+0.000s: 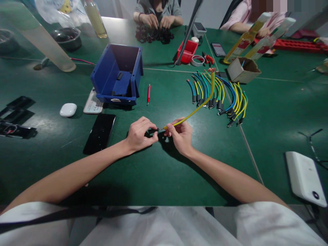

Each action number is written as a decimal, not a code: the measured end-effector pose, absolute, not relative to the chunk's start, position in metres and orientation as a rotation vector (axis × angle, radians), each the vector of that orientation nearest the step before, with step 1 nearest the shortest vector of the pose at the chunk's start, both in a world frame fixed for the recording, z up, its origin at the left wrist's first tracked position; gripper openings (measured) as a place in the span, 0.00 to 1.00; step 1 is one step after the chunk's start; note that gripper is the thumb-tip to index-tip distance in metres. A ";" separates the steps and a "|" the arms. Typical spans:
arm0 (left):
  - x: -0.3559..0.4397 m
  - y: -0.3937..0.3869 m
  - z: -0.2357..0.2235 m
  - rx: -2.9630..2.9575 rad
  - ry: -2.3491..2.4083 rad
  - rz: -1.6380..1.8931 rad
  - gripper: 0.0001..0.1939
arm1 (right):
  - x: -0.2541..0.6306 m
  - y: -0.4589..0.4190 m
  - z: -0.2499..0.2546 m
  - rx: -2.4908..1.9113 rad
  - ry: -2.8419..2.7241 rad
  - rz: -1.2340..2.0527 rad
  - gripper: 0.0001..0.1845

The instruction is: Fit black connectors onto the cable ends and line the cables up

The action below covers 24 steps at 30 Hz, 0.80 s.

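My left hand pinches a small black sleeve between thumb and fingers. Close beside it, my right hand is closed on a yellow wire. The wire's near end carries a metal terminal that points at the sleeve; whether the two touch, I cannot tell. From my right hand the wire curves up and away to a bare copper end. Beyond it lies a row of blue, green and yellow wires, with black sleeves and metal terminals at their near ends.
A blue bin with small black pieces stands at the back left. Nearby lie a red pen, a black phone and a white earbud case. A white device sits at right. Two people work across the table.
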State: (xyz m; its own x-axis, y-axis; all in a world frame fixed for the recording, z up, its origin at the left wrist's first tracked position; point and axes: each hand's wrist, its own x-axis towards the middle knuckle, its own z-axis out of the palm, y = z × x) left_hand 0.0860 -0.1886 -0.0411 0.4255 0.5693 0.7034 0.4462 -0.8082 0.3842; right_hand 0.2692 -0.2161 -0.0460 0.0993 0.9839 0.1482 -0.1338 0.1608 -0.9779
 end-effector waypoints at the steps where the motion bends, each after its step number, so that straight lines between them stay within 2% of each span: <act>1: 0.086 -0.189 -0.041 2.533 0.908 1.332 0.08 | 0.269 -0.216 -0.045 -1.028 -1.105 1.106 0.14; 24: 0.084 -0.189 -0.043 2.511 0.942 1.297 0.07 | 0.265 -0.216 -0.044 -1.064 -1.031 1.188 0.16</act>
State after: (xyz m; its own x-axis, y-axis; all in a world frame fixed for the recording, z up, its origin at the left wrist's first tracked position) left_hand 0.0843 -0.1889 -0.0432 0.4249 0.6001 0.6777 0.4591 -0.7881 0.4100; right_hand 0.2654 -0.2164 -0.0438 0.0926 0.9944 0.0508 -0.1899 0.0677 -0.9795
